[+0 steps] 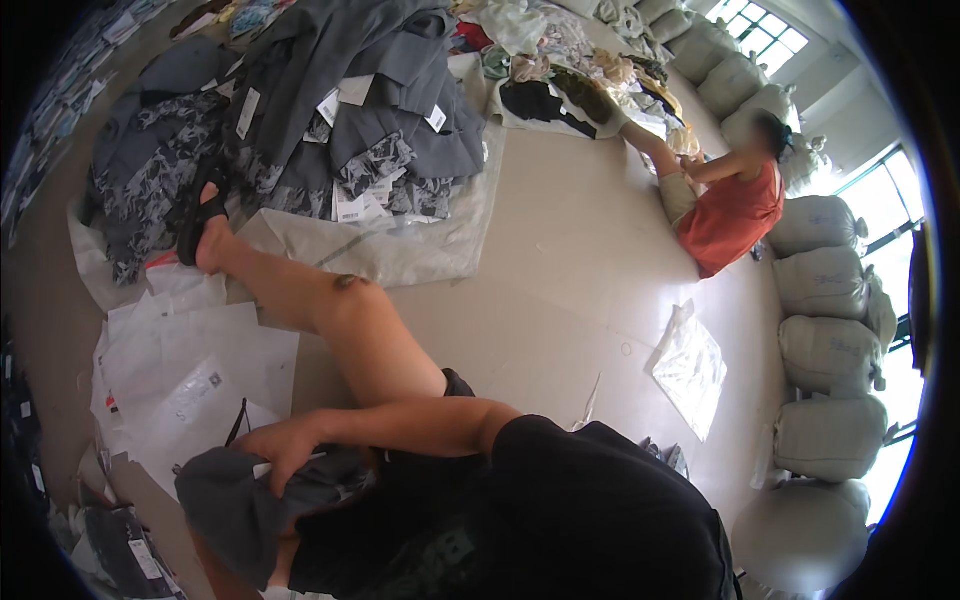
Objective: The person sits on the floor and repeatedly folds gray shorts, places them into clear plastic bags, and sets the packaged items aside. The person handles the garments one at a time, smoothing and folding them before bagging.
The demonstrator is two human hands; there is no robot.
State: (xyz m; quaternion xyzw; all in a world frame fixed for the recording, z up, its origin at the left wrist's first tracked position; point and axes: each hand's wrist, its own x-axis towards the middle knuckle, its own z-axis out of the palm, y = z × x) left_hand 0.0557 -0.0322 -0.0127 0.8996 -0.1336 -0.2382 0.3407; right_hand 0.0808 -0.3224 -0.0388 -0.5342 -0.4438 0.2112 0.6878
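Note:
My right hand (pixel 280 447) comes in from the right and presses its fingers round a folded dark grey garment (pixel 222 500) at the lower left. Part of the garment, by my wrist, has a black-and-white pattern. Below it shows a little skin of my left arm (pixel 213 572); the fingers of my left hand are hidden behind the cloth. Close to my right hand, white plastic bags or sheets (pixel 190 355) lie on the floor. A large heap of similar grey and patterned garments (pixel 340 120) with white tags sits beyond my outstretched leg.
The heap rests on a pale sheet (pixel 440 250). A co-worker in a red top (pixel 735 215) sits at the upper right by mixed clothes (pixel 610 75). Stuffed sacks (pixel 825 350) line the right wall. A clear plastic bag (pixel 692 370) lies on the floor. More bagged garments (pixel 125 550) are lower left.

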